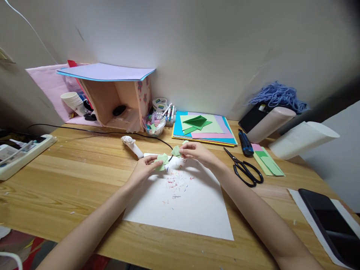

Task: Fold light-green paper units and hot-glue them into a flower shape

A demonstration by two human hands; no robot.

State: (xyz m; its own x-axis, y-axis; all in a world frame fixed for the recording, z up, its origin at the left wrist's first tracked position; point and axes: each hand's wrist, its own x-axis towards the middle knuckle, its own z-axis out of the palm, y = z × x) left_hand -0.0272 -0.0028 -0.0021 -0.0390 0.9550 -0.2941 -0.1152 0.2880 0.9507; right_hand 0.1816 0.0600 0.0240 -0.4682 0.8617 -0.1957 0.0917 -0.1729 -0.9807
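My left hand point(145, 167) pinches a light green paper piece point(162, 162) between thumb and fingers. To its right, my right hand point(194, 153) is closed on another small light green paper piece point(176, 151). Both pieces are held above the far end of a white paper sheet point(180, 213), which carries scattered coloured marks. A whitish lump, too unclear to name, shows just below the two pieces. Beside my left hand lies a white glue gun point(133, 146), partly behind the fingers. Its black cord point(112, 132) runs across the table.
Black scissors point(245, 168), a blue utility knife point(245, 143) and paper strips point(268, 162) lie to the right. Behind are a coloured paper stack point(205, 138), a bowl of scraps point(155, 128) and a cardboard box point(112, 99). A phone point(329, 221) lies front right; a power strip point(28, 157) is left.
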